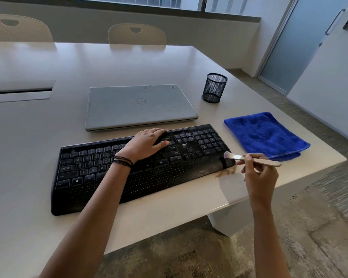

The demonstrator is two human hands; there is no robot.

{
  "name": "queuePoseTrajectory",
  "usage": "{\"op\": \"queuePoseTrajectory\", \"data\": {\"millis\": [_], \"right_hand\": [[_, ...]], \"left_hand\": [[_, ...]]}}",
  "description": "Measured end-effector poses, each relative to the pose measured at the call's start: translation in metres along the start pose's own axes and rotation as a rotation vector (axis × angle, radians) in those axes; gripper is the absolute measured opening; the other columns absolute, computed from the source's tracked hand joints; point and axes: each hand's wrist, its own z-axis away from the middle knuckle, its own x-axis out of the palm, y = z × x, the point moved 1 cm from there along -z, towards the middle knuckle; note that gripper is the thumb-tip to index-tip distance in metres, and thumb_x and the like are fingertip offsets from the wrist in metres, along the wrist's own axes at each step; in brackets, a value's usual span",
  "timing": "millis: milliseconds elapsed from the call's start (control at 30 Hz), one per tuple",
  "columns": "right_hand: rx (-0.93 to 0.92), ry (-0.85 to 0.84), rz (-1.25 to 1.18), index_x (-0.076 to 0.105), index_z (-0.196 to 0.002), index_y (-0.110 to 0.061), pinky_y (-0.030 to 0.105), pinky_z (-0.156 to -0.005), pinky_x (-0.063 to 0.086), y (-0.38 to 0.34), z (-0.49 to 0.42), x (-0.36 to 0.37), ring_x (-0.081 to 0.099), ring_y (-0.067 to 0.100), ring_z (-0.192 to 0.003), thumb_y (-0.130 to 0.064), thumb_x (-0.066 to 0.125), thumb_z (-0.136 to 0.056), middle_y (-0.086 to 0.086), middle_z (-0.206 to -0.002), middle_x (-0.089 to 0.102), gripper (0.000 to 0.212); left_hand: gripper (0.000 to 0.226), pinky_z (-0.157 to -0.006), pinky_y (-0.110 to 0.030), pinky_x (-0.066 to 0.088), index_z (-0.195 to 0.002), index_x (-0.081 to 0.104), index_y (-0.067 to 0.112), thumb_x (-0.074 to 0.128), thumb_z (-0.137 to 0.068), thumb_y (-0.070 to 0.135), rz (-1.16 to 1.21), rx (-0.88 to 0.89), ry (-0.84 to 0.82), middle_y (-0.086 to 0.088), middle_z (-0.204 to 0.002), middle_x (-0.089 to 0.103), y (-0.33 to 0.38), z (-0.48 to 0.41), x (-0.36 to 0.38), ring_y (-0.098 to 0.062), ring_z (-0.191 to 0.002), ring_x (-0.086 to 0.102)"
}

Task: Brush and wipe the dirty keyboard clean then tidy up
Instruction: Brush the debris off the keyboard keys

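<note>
Keyboard [169, 173] steadied by the flat, relaxed left grip [149, 141]; right grip [259, 173] pinches the brush [269, 162]. Best sweep lightly outward toward the crumbs [227, 171] beside its corner.

Right hand [257, 169] holds brush [249, 158] beside keyboard [129, 169].

White table [38, 137]; on it: keyboard [113, 177], closed laptop [137, 106], mesh cup [214, 88], blue cloth [265, 134], brown debris [226, 171].

One keyboard [88, 171], laptop [139, 105], brush [235, 156], cloth [265, 135] and mesh cup [214, 88]; two chairs [18, 29] [137, 35].
</note>
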Motion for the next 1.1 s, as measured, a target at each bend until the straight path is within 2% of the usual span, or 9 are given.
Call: {"op": "queuePoseTrajectory", "data": {"millis": [100,233,400,467,533,633,800,900,1100], "right_hand": [[-0.034,-0.085,0.002,0.061,-0.089,-0.015,0.013,-0.052,0.050,0.001,0.001,0.007,0.063,-0.003,-0.060,-0.010,0.057,-0.090,-0.013,-0.068,0.063,0.007],[-0.075,-0.043,0.079,0.063,-0.090,-0.006,0.005,-0.058,0.047,0.008,-0.001,0.006,0.059,-0.012,-0.057,-0.006,0.058,-0.089,-0.007,-0.071,0.063,0.006],[-0.052,0.028,0.266,0.064,-0.087,0.001,0.007,-0.059,0.036,0.017,-0.006,-0.005,0.058,0.013,-0.063,-0.008,0.055,-0.090,0.014,-0.076,0.069,0.014],[-0.056,0.036,0.216,0.064,-0.087,-0.001,0.007,-0.057,0.040,0.017,-0.008,-0.008,0.061,0.016,-0.063,-0.010,0.053,-0.091,0.012,-0.074,0.068,0.014],[-0.080,0.012,0.129,0.062,-0.089,-0.006,0.015,-0.057,0.050,0.016,-0.010,-0.007,0.063,0.013,-0.060,-0.012,0.053,-0.092,0.007,-0.074,0.068,0.012],[-0.118,-0.045,0.093,0.061,-0.093,-0.009,0.026,-0.053,0.053,0.017,-0.014,-0.001,0.064,0.007,-0.061,-0.015,0.053,-0.093,0.000,-0.076,0.068,0.011],[-0.141,-0.111,0.125,0.061,-0.089,-0.008,0.015,-0.063,0.049,0.024,-0.022,-0.002,0.061,-0.003,-0.060,-0.013,0.053,-0.092,0.000,-0.072,0.067,0.010],[-0.089,-0.138,0.047,0.061,-0.086,-0.011,0.018,-0.060,0.049,0.020,-0.029,-0.008,0.062,0.000,-0.062,-0.014,0.051,-0.093,0.001,-0.068,0.067,0.013],[-0.154,-0.246,-0.097,0.062,-0.091,-0.010,0.010,-0.051,0.047,-0.004,-0.023,0.005,0.063,0.004,-0.059,-0.013,0.052,-0.093,-0.013,-0.061,0.063,0.011]], "left_hand": [[0.058,-0.112,-0.036,0.025,-0.145,0.031,0.017,0.038,-0.096,0.047,-0.003,-0.004,0.003,-0.003,-0.148,0.037,0.000,0.000,0.000,-0.019,-0.136,0.033],[0.057,-0.112,-0.037,0.026,-0.145,0.031,0.017,0.038,-0.096,0.046,-0.017,-0.004,0.002,-0.004,-0.148,0.037,0.001,0.000,0.000,-0.020,-0.136,0.033],[0.058,-0.112,-0.038,0.027,-0.145,0.031,0.017,0.037,-0.096,0.047,-0.027,-0.006,0.003,-0.004,-0.148,0.037,0.000,-0.001,0.002,-0.020,-0.136,0.033],[0.059,-0.112,-0.038,0.027,-0.145,0.031,0.017,0.037,-0.096,0.048,-0.028,-0.008,-0.001,-0.004,-0.148,0.037,-0.001,-0.001,0.001,-0.020,-0.135,0.034],[0.059,-0.111,-0.038,0.029,-0.145,0.031,0.018,0.037,-0.095,0.049,-0.029,-0.007,-0.004,-0.004,-0.147,0.038,-0.002,-0.001,0.001,-0.020,-0.135,0.035],[0.057,-0.110,-0.038,0.030,-0.144,0.033,0.019,0.037,-0.095,0.048,-0.027,-0.010,0.002,-0.002,-0.146,0.040,-0.003,0.000,0.000,-0.019,-0.134,0.036],[0.053,-0.109,-0.037,0.033,-0.141,0.038,0.020,0.040,-0.095,0.046,0.012,-0.022,0.016,-0.001,-0.143,0.044,-0.007,0.004,-0.004,-0.018,-0.131,0.040],[0.050,-0.106,-0.038,0.036,-0.138,0.044,0.020,0.042,-0.095,0.046,0.070,-0.049,0.017,-0.001,-0.140,0.049,-0.013,0.011,-0.009,-0.017,-0.128,0.045],[0.045,-0.105,-0.037,0.038,-0.133,0.050,0.017,0.046,-0.095,0.040,0.083,-0.118,0.083,-0.002,-0.134,0.054,-0.029,0.039,-0.018,-0.017,-0.124,0.048]]}}
